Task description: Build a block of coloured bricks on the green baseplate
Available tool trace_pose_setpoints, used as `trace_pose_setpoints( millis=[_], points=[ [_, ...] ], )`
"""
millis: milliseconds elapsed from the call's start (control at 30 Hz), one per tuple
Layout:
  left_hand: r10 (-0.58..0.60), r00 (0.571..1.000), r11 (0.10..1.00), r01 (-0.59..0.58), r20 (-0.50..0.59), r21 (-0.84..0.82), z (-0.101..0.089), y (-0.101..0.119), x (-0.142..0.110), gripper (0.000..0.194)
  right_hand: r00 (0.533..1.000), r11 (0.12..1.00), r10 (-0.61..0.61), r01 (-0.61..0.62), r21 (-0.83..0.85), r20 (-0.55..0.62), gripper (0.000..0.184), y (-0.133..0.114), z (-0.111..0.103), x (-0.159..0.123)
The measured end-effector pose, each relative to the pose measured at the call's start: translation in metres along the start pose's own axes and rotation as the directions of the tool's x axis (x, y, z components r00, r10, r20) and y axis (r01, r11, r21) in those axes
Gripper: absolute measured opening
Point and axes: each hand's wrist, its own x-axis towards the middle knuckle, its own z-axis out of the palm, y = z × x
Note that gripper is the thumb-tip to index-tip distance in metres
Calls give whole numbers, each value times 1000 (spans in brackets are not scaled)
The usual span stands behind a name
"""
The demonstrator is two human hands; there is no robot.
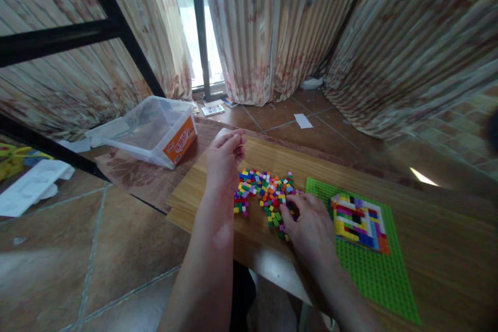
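My left hand (227,148) is raised above the far side of the wooden table, its fingers pinched together. A tiny yellowish bit shows at its fingertips, too small to name. Below it lies a loose spread of small coloured toy bricks (268,189). My right hand (311,218) rests at the right side of these bricks, thumb and index finger curled close together among them. What lies between those fingers is hidden. Just right of this hand is a green baseplate (389,275), bearing a flat multicoloured block of joined bricks (360,223).
The wooden table (260,153) runs off to the right. A clear plastic bin (151,129) with an orange label stands on a brown mat to the left. Black metal bars (116,26) rise at the left. Striped curtains (272,26) hang behind, and papers (303,121) lie on the tiles.
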Motion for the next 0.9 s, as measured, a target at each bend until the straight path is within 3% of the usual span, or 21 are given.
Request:
trace_pose_setpoints(
  millis=[100,233,500,600,667,767,900],
  points=[
    [6,1000,1000,-6,-14,-23,-2,2,1,14,999,998,3,0,56,-49,22,0,-1,2],
    [7,1000,999,-8,-30,-36,-4,3,2,13,992,985,-83,96,141,-97,25,-11,1,7],
    [-18,1000,1000,19,14,-13,-5,4,0,13,981,977,-193,189,100,31,31,-45,27,22],
    [-42,994,991,28,104,134,-6,2,1,12,980,974,-199,195,115,18,25,-44,34,24],
    [-33,984,950,-24,175,313,-8,-2,3,11,980,970,-198,196,142,-2,22,-40,33,25],
    [7,953,803,-186,303,566,-9,-8,4,10,985,966,-171,174,190,-30,22,-33,23,24],
    [-111,860,619,-333,498,711,-10,-9,-1,25,994,958,-100,108,265,-46,23,-23,10,23]
  ],
)
